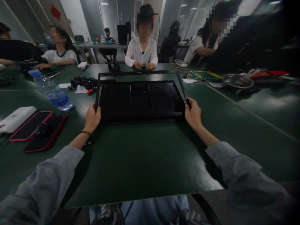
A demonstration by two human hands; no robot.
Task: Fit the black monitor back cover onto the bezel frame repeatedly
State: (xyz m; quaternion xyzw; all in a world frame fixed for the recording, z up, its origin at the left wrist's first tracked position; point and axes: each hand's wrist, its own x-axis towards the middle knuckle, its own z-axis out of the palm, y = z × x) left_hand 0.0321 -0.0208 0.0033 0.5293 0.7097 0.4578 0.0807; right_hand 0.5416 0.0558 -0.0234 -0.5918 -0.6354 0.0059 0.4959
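My left hand (92,118) and my right hand (193,113) are both closed, each gripping one side of a thin black monitor bezel (119,74). The bezel is an empty rectangular frame, held tilted up with its long top bar away from me. Through and below its opening shows a black monitor back cover (114,98) on the green table (140,156), with a raised rectangular section in its middle. My fingertips are partly hidden behind the bezel's sides. Whether the bezel's lower edge touches the cover I cannot tell.
On the left are a tilted water bottle (52,92), two red-rimmed phones (50,137) and a white device (17,118). Black parts (83,82) lie beyond. At right stand a metal bowl (237,81) and yellow cables (202,75). A person (142,53) sits opposite; several others sit around.
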